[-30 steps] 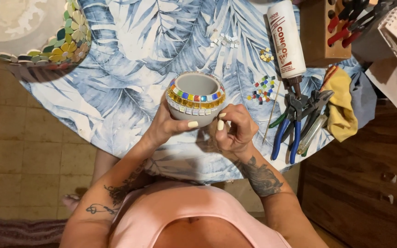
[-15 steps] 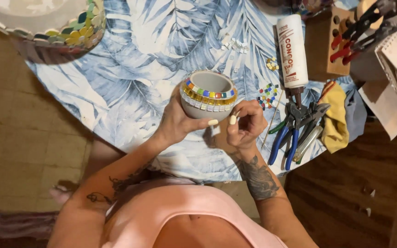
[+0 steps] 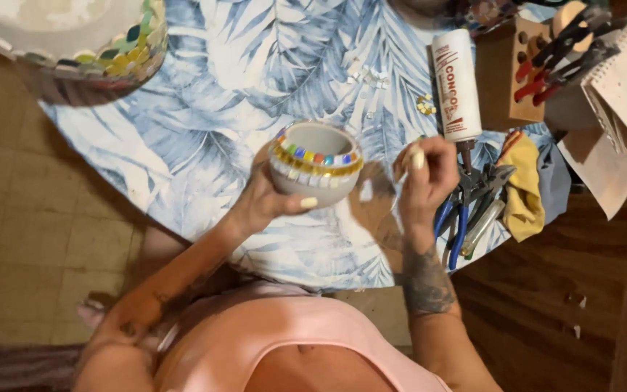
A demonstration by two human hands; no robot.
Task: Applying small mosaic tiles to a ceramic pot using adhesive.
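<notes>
Both hands are raised above the leaf-printed tablecloth [image 3: 205, 94]. A small grey bowl [image 3: 315, 173], ringed at its rim with coloured mosaic tiles, is cupped by the left hand [image 3: 266, 199], thumb pressed against its wall; its inside is seen bare. Fingers of the right hand [image 3: 424, 170] are curled together just beside the bowl; whether something tiny is pinched cannot be told. A larger mosaic-edged bowl [image 3: 74, 43] is cut off at the top left corner. A wooden block [image 3: 517, 72] holding red-handled tools is partly hidden. A white glue bottle [image 3: 456, 83] lies near blue-handled pliers [image 3: 459, 225] and a yellow cloth [image 3: 522, 185]. Loose tiles [image 3: 425, 105] are blurred.
</notes>
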